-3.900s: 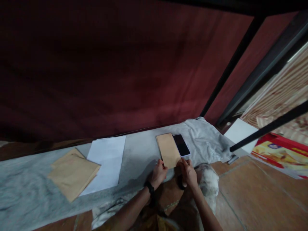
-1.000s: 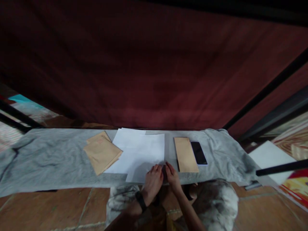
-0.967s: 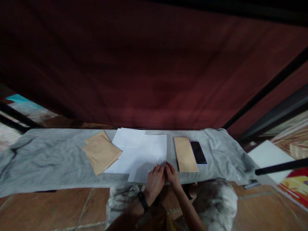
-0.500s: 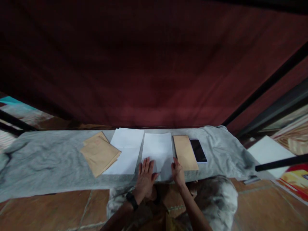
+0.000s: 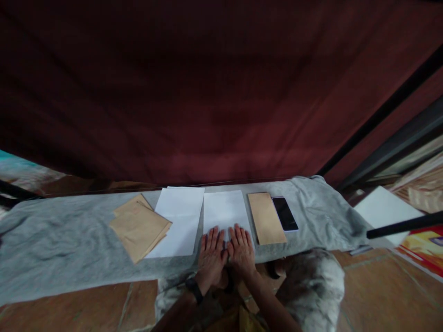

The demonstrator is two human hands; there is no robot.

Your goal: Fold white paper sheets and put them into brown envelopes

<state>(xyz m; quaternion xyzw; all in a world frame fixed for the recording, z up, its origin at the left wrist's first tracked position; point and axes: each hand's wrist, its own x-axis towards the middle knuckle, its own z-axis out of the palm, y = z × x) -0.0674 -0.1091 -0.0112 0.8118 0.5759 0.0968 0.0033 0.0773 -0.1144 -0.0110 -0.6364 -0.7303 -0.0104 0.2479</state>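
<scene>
A single white sheet of paper (image 5: 224,208) lies on the grey cloth (image 5: 62,240) in front of me. My left hand (image 5: 212,254) and my right hand (image 5: 241,251) rest side by side, flat on the sheet's near edge, fingers stretched out and holding nothing. A stack of white paper (image 5: 178,217) lies just to the left. One brown envelope (image 5: 266,217) lies just right of the sheet, with a dark phone (image 5: 284,214) beside it. A pile of brown envelopes (image 5: 139,227) sits further left.
A dark red curtain (image 5: 194,92) hangs behind the cloth-covered ledge. Black metal bars (image 5: 401,225) cross at the right, over a white sheet (image 5: 384,211) and a red and yellow printed box (image 5: 427,249). The floor is brown tile (image 5: 387,295).
A single sheet was slid from the white stack to the right and squared up beside the lone envelope. Both hands have come together and now lie flat on its near edge.
</scene>
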